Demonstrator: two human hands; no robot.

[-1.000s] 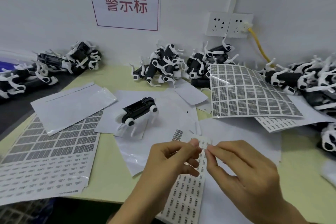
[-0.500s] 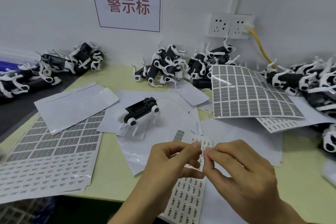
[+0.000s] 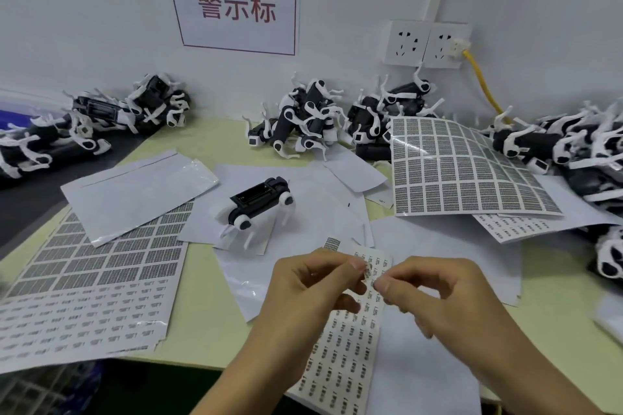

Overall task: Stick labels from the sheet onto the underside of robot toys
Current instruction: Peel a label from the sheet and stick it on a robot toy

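A: Where is the label strip?

B: I see the label strip (image 3: 340,357) held up over the near edge of the table (image 3: 215,141), in front of me. My left hand (image 3: 303,296) pinches its upper part between thumb and fingers.

A: And the right?

B: My right hand (image 3: 448,307) has its thumb and forefinger closed together at the strip's top edge, on what looks like a single label (image 3: 368,272); it's too small and blurred for me to say whether it is lifted.

A: The toy?

B: One robot toy (image 3: 261,202) lies on its back on white backing paper (image 3: 303,209), legs down, well beyond my hands. More toys sit in a centre pile (image 3: 303,118) by the wall. A large label sheet (image 3: 87,280) lies at the left.
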